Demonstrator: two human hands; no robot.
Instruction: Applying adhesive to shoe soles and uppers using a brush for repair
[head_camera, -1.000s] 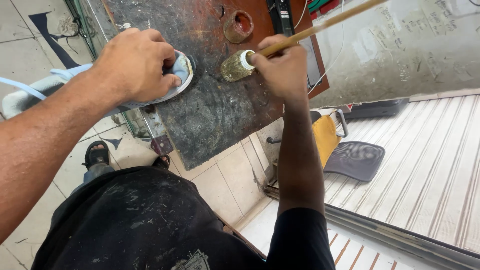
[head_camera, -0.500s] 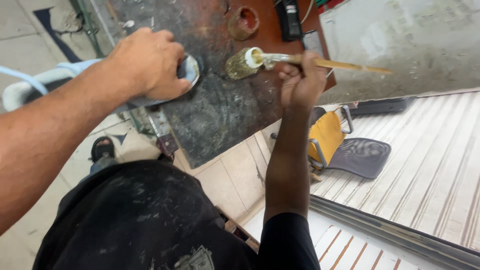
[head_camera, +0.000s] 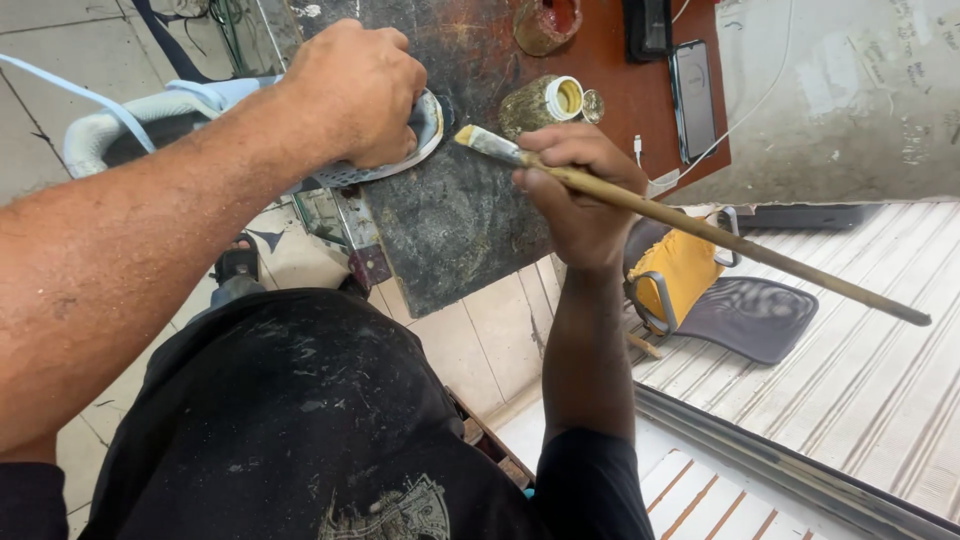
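A person brushes glue onto a pale shoe sole at a stained workbench.

The sole (head_camera: 400, 150) lies on the bench (head_camera: 450, 220), pinned under the closed left hand (head_camera: 350, 90). The right hand (head_camera: 575, 185) grips a long brush (head_camera: 700, 225), its bristles just beside the sole; an open jar (head_camera: 540, 103) stands near. It looks mid-coating, with careful strokes along the edge needed next.

Place: a small shoe-repair or cobbler's workshop, open to the outside.
Bench: a worn, glue-stained dark work slab (head_camera: 450, 215) over a reddish wooden top (head_camera: 610, 75), mounted on a metal stand.
Work in hand: a pale blue sandal (head_camera: 230, 110) with its sole up on the slab, a long wooden-handled brush (head_camera: 680, 220), and an open, smeared glue jar (head_camera: 540, 102) just beside it.
Clothing: a black apron or shirt (head_camera: 280, 420) speckled with dried glue and dust.
Surroundings: tiled floor (head_camera: 490, 330), a ribbed metal shutter (head_camera: 880, 330), a scuffed plastered wall (head_camera: 850, 90), a yellow-backed chair (head_camera: 690, 275).
Personal items: two phones (head_camera: 690, 95) lying on the bench.
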